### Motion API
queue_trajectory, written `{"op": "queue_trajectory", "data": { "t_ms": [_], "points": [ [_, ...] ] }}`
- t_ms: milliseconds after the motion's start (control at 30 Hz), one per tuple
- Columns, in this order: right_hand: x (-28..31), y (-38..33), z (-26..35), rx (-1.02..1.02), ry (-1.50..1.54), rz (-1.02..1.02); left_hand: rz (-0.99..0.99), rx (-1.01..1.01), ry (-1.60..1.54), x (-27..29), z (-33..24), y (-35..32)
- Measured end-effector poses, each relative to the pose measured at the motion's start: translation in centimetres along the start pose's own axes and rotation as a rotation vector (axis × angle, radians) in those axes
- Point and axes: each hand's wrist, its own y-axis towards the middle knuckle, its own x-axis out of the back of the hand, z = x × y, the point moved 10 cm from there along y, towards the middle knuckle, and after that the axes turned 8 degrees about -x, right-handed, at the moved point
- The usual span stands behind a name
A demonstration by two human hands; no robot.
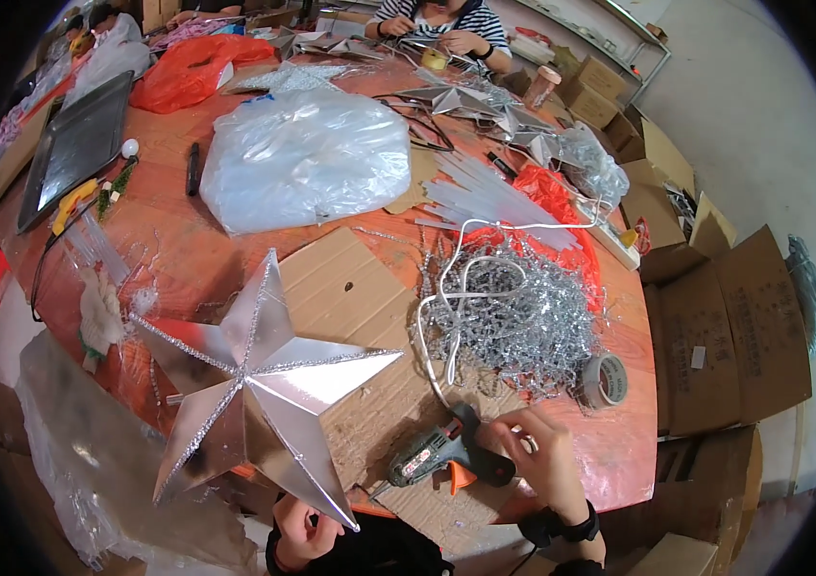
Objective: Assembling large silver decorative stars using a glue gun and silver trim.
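A large silver five-pointed star [316,372] with glittery tinsel along its ridges stands tilted in front of me. My left hand [304,533] is closed around the lower tip of the star, at the table's near edge. To the right, a dark green hot glue gun [422,456] with an orange trigger lies over the cardboard, its nozzle pointing toward the lower left. At its rear and handle is my right hand [537,451], fingers curled with the tips against the gun. Part of that grip is hidden. A white cord [419,326] runs up from the gun.
Silver tinsel [513,317] is heaped right of the cardboard sheet [350,298], beside a tape roll [605,380]. Behind lie a filled clear plastic bag [307,158] and translucent glue sticks [494,197]. A black tray [76,149] leans at left. Open cartons [730,331] stand at right. A person [441,34] works opposite.
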Motion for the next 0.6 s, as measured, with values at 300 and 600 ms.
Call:
{"op": "queue_trajectory", "data": {
  "t_ms": [300,600],
  "points": [
    [5.7,2.2,-1.8,-0.076,0.063,-0.311,-0.071,0.141,-0.100,0.6,2.0,-1.7],
    [5.3,5.0,-2.8,-0.082,0.106,-0.339,-0.015,-0.228,0.103,0.8,-5.6,2.1]
  ]
}}
